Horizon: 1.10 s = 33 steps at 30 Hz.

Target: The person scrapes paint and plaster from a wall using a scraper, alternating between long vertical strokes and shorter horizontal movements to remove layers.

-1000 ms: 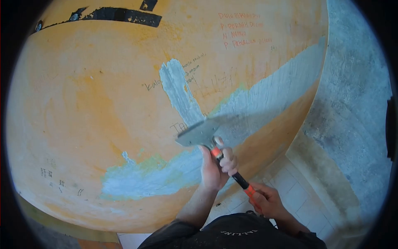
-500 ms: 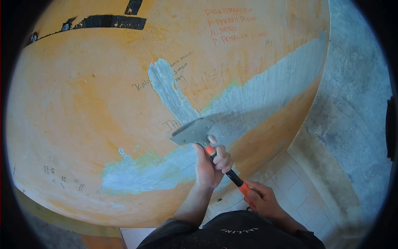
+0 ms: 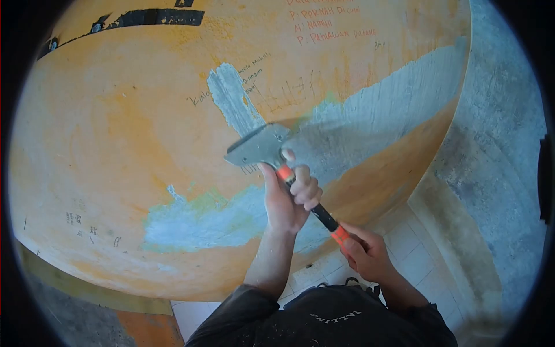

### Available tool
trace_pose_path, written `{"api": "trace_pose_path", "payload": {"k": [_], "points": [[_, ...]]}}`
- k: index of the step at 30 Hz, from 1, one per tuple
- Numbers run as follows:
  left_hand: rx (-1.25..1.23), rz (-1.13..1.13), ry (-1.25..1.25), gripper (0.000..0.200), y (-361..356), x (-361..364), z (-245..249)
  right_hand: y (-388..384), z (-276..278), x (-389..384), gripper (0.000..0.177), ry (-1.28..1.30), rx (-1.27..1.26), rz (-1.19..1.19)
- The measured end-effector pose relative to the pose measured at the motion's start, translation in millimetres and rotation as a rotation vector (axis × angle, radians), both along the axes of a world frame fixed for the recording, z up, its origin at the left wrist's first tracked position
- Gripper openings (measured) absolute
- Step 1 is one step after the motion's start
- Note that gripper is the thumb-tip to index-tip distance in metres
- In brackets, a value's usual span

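Note:
A long-handled scraper slants across the curved yellow-orange wall, its wide grey blade overlapping the lower end of a narrow scraped strip. My left hand is wrapped round the neck of the handle, just below the blade, with the thumb along one side. Lower down, my right hand grips the orange end of the black handle. Pale blue-grey patches show where the orange coat is off, and a broad one runs to the right.
Red handwriting and black scribbles mark the wall. A black painted band crosses its top left. Pale floor tiles lie below at the right, beside a grey concrete surface.
The scraper and both hands have moved up the wall and slightly left, bringing the blade further over the narrow strip. The view has tilted down a little. Both grips stay the same.

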<state>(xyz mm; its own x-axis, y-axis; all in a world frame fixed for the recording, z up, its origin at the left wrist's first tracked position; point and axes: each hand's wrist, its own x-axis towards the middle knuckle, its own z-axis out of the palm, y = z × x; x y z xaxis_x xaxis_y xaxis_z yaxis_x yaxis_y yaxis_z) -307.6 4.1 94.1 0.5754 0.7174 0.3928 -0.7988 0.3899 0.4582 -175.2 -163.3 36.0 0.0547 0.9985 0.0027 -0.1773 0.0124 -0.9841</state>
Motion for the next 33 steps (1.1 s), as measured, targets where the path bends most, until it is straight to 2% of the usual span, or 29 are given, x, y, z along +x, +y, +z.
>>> {"api": "trace_pose_path", "payload": {"k": [2,3,4,5,8,9,14,16,18,20,21,22,24,28,33], "points": [[0.049,0.027,0.022,0.051,-3,0,-2,3,3,2,0.043,-0.033,0.053,-0.017],[-0.036,0.031,0.037,0.052,-11,0,-10,0,0,1,0.043,-0.037,0.07,-0.015],[-0.118,0.035,0.052,0.053,-15,0,-18,-9,-7,-1,0.043,0.007,0.028,-0.009],[-0.057,-0.019,0.002,0.054,-11,0,-28,-10,-9,0,0.043,0.049,-0.012,-0.003],[0.047,-0.004,0.02,0.053,-2,-1,-5,-1,13,1,0.043,0.057,-0.034,0.02],[0.016,0.017,0.034,0.054,-2,0,4,-1,14,1,0.043,0.053,-0.044,0.022],[-0.079,0.001,0.051,0.052,-11,-3,-12,-10,-7,-1,0.045,0.05,0.004,0.02],[-0.027,-0.006,0.052,0.051,-12,-1,-7,-2,1,3,0.045,0.014,0.0,0.022],[-0.093,0.005,0.05,0.051,-5,0,6,0,11,4,0.046,-0.016,-0.042,0.027],[0.044,0.039,0.077,0.051,1,0,16,7,22,3,0.046,0.077,0.036,0.021],[-0.051,0.015,0.039,0.051,-3,0,15,5,16,3,0.046,0.009,0.055,0.018],[-0.043,0.019,0.037,0.051,-8,0,10,0,10,3,0.046,0.007,0.064,0.022],[-0.116,0.064,0.098,0.052,-17,0,-5,-8,-2,4,0.045,0.076,-0.033,0.055],[0.005,0.063,0.088,0.052,-9,2,-2,-2,4,7,0.045,0.086,-0.056,0.063],[-0.063,0.074,0.091,0.053,-15,1,-8,-5,-6,5,0.046,0.066,-0.021,0.049]]}}
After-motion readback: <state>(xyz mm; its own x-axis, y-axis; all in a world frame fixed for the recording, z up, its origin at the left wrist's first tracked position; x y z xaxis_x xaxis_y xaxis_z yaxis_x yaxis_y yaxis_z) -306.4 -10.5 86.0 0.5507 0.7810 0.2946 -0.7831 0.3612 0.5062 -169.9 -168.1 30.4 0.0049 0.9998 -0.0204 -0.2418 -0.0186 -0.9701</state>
